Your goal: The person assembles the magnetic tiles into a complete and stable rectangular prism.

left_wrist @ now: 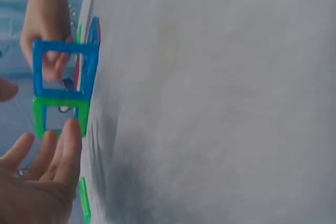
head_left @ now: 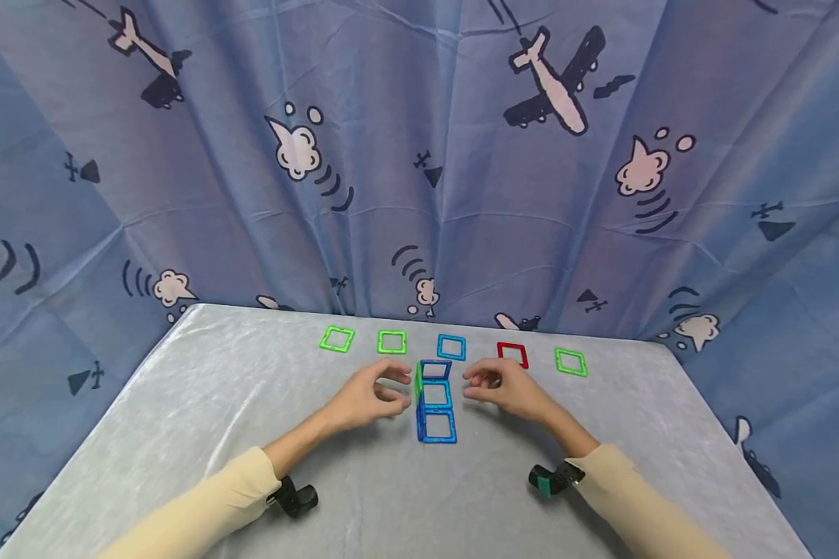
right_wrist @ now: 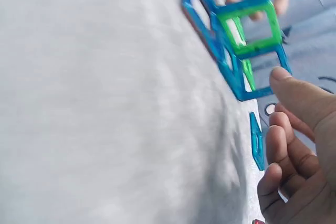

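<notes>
Square magnetic tile frames are joined into one structure on the table. Two blue tiles (head_left: pixel 439 427) lie flat in a row, a green tile (left_wrist: pixel 61 100) and a blue tile (left_wrist: pixel 65 45) stand along the left side, and another blue tile (head_left: pixel 436 370) stands at the far end. My left hand (head_left: pixel 372 394) is just left of the structure, its fingers bent loosely and holding nothing. To the right, my right hand (head_left: pixel 506 387) hovers with thumb and fingers apart, also holding nothing. In the head view, a small gap separates each hand from the tiles.
Behind the structure, a row of loose tiles lies along the table's back: two green tiles (head_left: pixel 392 342) at left, a blue tile (head_left: pixel 451 347), a red tile (head_left: pixel 513 355) and a green tile (head_left: pixel 571 362) at right. A blue patterned curtain (head_left: pixel 419 155) hangs behind the table.
</notes>
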`<state>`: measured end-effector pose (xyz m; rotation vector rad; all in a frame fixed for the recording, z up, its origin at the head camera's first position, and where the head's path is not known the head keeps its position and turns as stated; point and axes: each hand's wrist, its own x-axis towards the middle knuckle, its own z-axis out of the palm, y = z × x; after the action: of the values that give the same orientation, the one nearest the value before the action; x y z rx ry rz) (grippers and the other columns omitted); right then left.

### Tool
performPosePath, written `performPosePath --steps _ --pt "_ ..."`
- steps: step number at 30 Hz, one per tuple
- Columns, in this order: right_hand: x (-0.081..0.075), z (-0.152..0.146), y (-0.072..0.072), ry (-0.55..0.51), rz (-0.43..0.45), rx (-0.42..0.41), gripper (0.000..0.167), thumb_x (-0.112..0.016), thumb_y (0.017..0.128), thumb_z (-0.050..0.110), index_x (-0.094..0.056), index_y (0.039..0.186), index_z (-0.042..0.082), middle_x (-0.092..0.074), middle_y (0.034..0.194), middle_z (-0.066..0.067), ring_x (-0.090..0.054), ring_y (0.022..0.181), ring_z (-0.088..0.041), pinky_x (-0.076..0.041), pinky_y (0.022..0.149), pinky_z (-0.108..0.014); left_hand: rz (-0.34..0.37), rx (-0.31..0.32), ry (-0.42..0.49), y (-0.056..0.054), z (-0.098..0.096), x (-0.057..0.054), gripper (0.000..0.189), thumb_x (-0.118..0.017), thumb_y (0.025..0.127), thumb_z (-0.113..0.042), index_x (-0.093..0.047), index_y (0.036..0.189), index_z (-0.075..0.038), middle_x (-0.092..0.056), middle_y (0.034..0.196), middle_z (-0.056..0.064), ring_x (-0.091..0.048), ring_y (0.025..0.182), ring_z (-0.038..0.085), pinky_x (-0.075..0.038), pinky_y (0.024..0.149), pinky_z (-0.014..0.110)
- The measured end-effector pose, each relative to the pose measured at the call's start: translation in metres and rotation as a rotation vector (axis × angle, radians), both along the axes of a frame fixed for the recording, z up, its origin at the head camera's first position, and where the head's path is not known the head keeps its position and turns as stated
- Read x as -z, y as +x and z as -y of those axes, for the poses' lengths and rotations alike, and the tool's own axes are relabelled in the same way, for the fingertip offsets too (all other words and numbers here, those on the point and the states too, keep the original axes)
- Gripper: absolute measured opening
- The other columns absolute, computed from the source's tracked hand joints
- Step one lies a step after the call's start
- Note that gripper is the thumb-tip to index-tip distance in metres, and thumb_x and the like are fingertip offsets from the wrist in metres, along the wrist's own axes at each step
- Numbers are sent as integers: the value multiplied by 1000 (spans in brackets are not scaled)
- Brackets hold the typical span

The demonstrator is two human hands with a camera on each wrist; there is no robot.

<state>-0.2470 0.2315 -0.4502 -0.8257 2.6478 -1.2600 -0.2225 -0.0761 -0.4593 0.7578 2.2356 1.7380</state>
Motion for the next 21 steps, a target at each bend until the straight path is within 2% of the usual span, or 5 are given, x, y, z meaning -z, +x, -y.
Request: performPosePath --steps 4,11,16,21 --pt "0 6 -16 -46 10 38 29 -81 89 14 -73 113 0 -66 90 -2 -62 80 -22 -52 70 -29 -16 -7 -43 13 -3 0 60 -84 87 -16 -53 137 -1 -62 125 19 -70 101 30 -57 82 37" --pt "7 18 -31 -105 16 -3 26 -78 91 8 -74 115 -1 -69 94 -7 -62 84 -26 -52 74 -30 -15 -42 -106 24 -14 1 74 -93 76 -20 -52 135 -6 -64 121 11 -68 101 28 -56 81 38" --pt "6 26 -31 -128 2 -12 20 -76 91 -1 -74 110 -6 -70 92 -14 -61 82 -30 -52 72 -27 -28 -48 -135 26 -17 1 68 -92 78 -19 -53 132 -5 -65 118 10 -68 99 27 -56 81 36" --pt "-11 35 -21 -136 16 -19 17 -73 91 -5 -73 107 -10 -70 94 -20 -62 81 -32 -52 70 -25 -38 -62 -132 25 -16 2 60 -89 82 -17 -55 130 -6 -67 114 10 -70 94 24 -56 77 33"
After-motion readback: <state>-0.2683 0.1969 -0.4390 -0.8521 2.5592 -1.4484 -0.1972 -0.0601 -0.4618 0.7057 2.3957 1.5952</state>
